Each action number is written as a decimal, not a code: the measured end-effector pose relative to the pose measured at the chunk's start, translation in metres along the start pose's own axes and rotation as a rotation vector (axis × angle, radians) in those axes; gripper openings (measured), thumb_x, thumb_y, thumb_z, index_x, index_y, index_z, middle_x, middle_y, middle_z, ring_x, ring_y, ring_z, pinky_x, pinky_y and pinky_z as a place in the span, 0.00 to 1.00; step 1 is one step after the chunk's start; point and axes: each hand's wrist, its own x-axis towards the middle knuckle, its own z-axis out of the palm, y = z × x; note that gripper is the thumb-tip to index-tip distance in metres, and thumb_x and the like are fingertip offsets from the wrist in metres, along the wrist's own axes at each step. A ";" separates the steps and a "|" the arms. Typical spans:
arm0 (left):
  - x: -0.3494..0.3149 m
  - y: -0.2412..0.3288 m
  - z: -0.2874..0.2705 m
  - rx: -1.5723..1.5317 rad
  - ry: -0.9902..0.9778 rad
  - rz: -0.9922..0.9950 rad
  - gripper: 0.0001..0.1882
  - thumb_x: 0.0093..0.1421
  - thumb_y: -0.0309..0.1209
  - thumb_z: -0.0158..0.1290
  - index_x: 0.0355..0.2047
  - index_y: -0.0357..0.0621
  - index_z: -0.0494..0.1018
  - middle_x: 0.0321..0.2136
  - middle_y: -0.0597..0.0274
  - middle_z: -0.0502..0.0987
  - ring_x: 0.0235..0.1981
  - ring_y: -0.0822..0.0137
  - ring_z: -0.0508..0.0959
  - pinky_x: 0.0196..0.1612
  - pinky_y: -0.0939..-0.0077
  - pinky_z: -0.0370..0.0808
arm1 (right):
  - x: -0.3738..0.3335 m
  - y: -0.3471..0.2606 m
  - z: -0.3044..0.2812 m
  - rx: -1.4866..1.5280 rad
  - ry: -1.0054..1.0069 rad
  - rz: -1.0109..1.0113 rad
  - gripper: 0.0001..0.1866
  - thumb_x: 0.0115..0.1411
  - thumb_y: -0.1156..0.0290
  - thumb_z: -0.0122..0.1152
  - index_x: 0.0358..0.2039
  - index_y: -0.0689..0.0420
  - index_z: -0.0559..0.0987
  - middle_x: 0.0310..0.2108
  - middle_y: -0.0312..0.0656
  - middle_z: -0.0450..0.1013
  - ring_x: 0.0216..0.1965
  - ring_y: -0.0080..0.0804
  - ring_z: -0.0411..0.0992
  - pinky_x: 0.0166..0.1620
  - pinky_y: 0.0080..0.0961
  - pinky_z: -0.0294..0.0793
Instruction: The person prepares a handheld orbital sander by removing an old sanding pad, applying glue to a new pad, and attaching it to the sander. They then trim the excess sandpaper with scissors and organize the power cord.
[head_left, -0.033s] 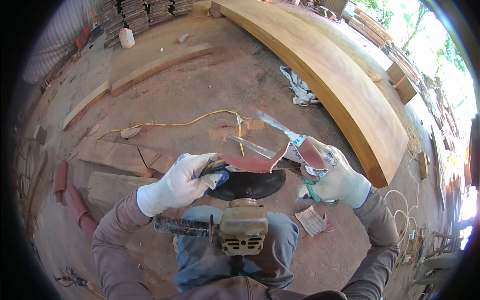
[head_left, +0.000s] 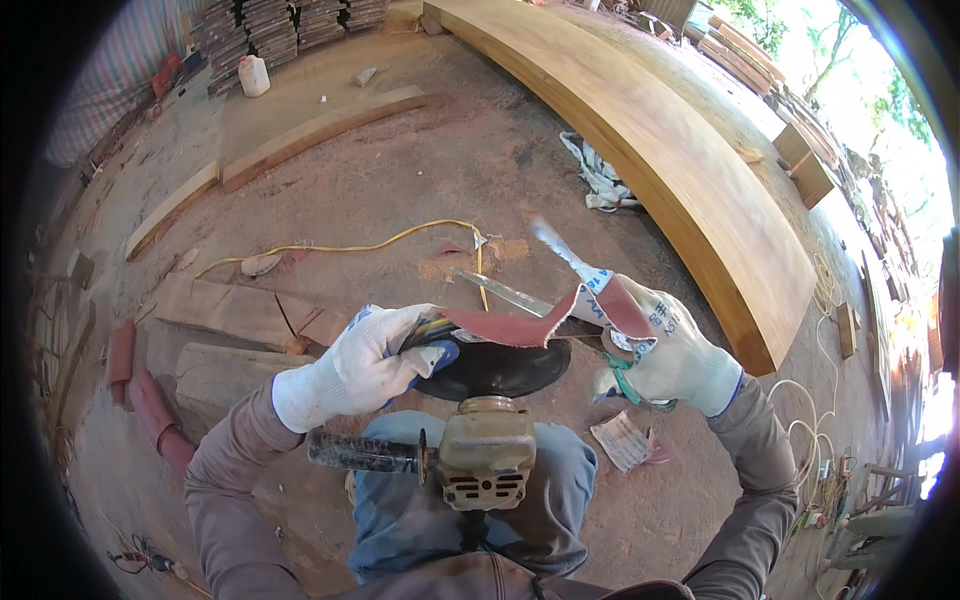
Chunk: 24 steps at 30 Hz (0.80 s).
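Observation:
In white work gloves, my left hand [head_left: 350,365] is closed on the left edge of a reddish-brown sheet of sandpaper [head_left: 505,328], together with the rim of a black sanding disc [head_left: 490,370]. The disc tops a power sander [head_left: 487,455] between my knees. My right hand [head_left: 675,340] is closed round scissors with teal-wrapped handles [head_left: 630,385]. A long metal scissor blade [head_left: 510,295] reaches out beyond the sheet; the other blade is mostly hidden. A cut, curling strip of sandpaper [head_left: 590,275], pale and printed on its back, rises beside my right fingers.
A long thick wooden slab [head_left: 640,120] spans the far right. Wood offcuts [head_left: 235,315] and rolled red sandpaper [head_left: 150,400] lie at left, a yellow cord [head_left: 380,238] ahead. A paper scrap [head_left: 622,440] rests near my right knee; a white cloth [head_left: 598,178] sits beside the slab.
The loose tip of the cut strip has shifted slightly to the right. Both hands, the disc and the sander stay practically where they were.

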 end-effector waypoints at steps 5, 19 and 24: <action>0.004 0.011 -0.003 0.098 -0.020 0.022 0.17 0.66 0.23 0.54 0.55 0.34 0.74 0.32 0.53 0.81 0.30 0.71 0.75 0.37 0.72 0.75 | -0.006 -0.006 -0.013 -0.021 -0.105 0.060 0.43 0.46 0.41 0.80 0.54 0.59 0.77 0.40 0.47 0.79 0.38 0.50 0.80 0.42 0.37 0.80; 0.024 0.042 -0.008 0.162 -0.137 -0.082 0.17 0.67 0.26 0.57 0.55 0.33 0.75 0.23 0.53 0.78 0.21 0.67 0.76 0.30 0.70 0.74 | -0.003 -0.010 -0.015 -0.280 -0.255 0.147 0.48 0.46 0.32 0.73 0.51 0.63 0.75 0.40 0.51 0.76 0.40 0.50 0.80 0.41 0.40 0.78; 0.033 0.036 -0.009 0.259 -0.187 0.018 0.17 0.65 0.22 0.55 0.54 0.33 0.76 0.23 0.55 0.79 0.23 0.72 0.75 0.30 0.74 0.73 | 0.006 -0.012 -0.012 -0.391 -0.020 -0.165 0.47 0.45 0.31 0.73 0.49 0.61 0.74 0.39 0.49 0.76 0.38 0.49 0.80 0.39 0.39 0.78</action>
